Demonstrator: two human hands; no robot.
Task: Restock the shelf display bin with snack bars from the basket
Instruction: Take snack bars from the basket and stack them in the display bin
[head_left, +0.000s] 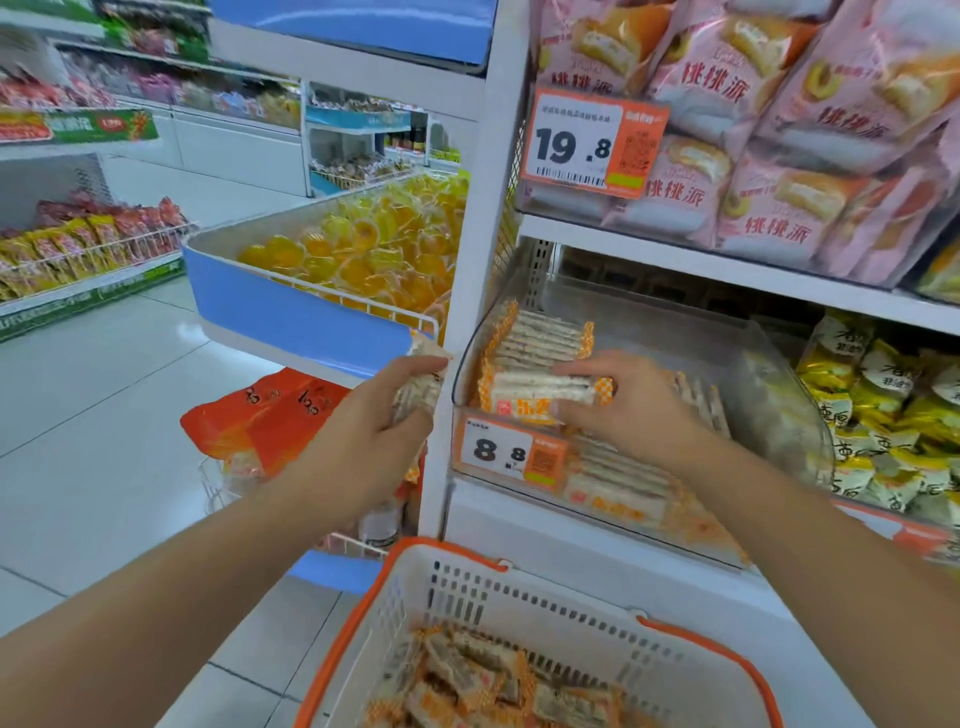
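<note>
We see the snack bars (540, 358) in orange-and-white checked wrappers stacked inside the clear display bin (769, 374) on the lower shelf at right. Their long axes run left to right, roughly parallel to the bin's front wall, with the crimped ends pointing to either side. The nearest bar of the stack (543, 388) lies the same way, and our right hand (628, 402) rests on it: fingers curled over its top and right end, thumb below at its near face, so the hand has hold of that bar. More bars lie lower in the bin behind the front wall, to the right of the hand, angled slightly away.

Our left hand (374, 431) is just left of the bin, outside the white shelf upright (467, 260). It grips a small bundle of bars (418, 389) whose long axis stands nearly upright, upper ends pointing up and a little to the right.

Near the bottom edge, the white basket (597, 613) with orange rim holds more bars (483, 680) lying jumbled at mixed angles.

An orange price tag (511, 454) reading 8.8 hangs on the bin's front. On the shelf above sit pink cake packets (779, 130) with a 19.8 tag (592, 143). To the far left, a blue-fronted bin (291, 306) holds yellow jelly cups (363, 249).
</note>
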